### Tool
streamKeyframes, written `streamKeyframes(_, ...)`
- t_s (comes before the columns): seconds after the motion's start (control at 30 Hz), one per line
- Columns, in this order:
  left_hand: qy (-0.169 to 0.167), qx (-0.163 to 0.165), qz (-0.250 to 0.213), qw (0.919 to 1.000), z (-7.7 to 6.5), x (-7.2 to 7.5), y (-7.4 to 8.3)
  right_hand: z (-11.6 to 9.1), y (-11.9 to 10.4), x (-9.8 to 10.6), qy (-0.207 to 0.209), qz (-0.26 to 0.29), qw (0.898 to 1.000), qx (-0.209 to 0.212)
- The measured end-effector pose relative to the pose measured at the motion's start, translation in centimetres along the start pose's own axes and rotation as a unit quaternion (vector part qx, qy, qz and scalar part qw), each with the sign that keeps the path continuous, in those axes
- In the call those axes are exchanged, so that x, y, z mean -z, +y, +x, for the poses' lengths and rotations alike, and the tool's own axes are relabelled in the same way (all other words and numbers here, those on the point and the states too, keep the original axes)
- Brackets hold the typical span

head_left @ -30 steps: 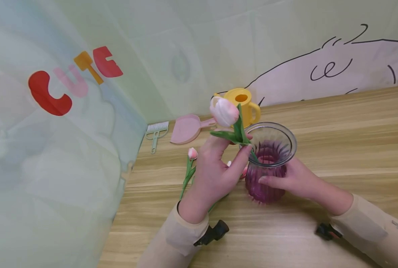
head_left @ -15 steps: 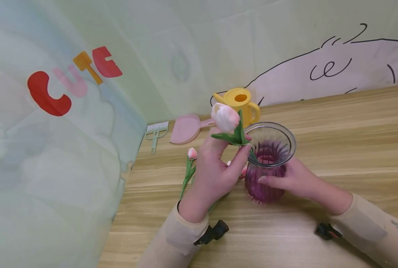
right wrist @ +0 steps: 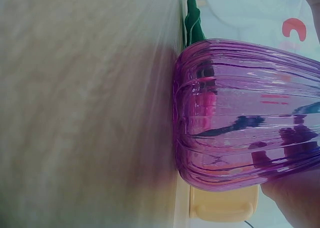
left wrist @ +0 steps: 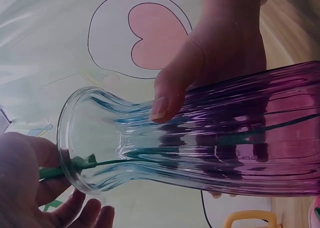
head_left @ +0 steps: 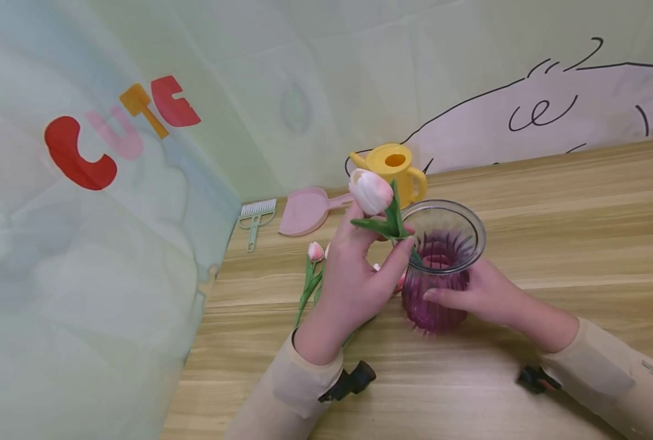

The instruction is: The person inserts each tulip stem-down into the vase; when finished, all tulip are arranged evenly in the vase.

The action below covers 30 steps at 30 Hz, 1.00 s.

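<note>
My left hand (head_left: 353, 284) pinches an artificial tulip (head_left: 371, 192) with a pale pink-white bloom and green leaves, just below the leaves at the vase's rim. Its thin green stem (left wrist: 145, 152) runs down inside the ribbed glass vase (left wrist: 210, 143), seen through the wall in the left wrist view. Clear at the mouth, the vase turns purple toward its base, which stands on the table in the right wrist view. Around the vase's right side, my right hand (head_left: 493, 296) grips it, thumb across the front. More tulips (head_left: 308, 284) lie on the table, partly hidden behind my left hand.
Behind the vase a yellow watering can (head_left: 397, 171) stands against the wall sheet. To its left lie a pink dustpan (head_left: 305, 212) and a small pale green brush (head_left: 256, 220). The wooden table (head_left: 568, 226) ends at sheets at the left and back.
The tulip's bloom has come down slightly with my left hand, and its stem sits a little lower in the vase. My right hand and the vase hold nearly still.
</note>
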<state>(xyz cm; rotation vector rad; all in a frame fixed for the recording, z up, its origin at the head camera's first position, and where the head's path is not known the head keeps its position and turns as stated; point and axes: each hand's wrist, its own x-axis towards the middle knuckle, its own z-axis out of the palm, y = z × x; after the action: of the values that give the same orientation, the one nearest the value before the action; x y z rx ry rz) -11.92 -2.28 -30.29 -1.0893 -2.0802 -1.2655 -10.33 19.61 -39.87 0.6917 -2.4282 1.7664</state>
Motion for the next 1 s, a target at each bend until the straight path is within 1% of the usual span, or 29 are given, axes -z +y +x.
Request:
streamKeyframes(0.17, -0.01, 0.009, -0.006, 0.9999, 0.0, 0.07, -0.02, 0.02, 0.11, 0.01, 0.002, -0.004, 1.0, 0.004)
streamKeyframes(0.33, -0.01, 0.016, -0.006, 0.9998, -0.06, 0.05, -0.13, 0.02, 0.13, 0.01, 0.003, -0.006, 1.0, 0.005)
streamKeyframes(0.57, -0.014, 0.055, -0.015, 0.9983, -0.08, -0.03, -0.09, -0.02, -0.01, 0.02, -0.001, -0.006, 1.0, -0.007)
streamKeyframes(0.77, -0.021, 0.061, -0.022, 0.9977, 0.11, -0.04, -0.05, -0.06, -0.14, 0.14, 0.001, -0.004, 1.0, -0.006)
streamKeyframes(1.0, -0.036, 0.078, -0.04, 0.9955, -0.11, 0.27, -0.18, 0.02, -0.11, 0.09, 0.0, 0.001, 1.0, -0.002)
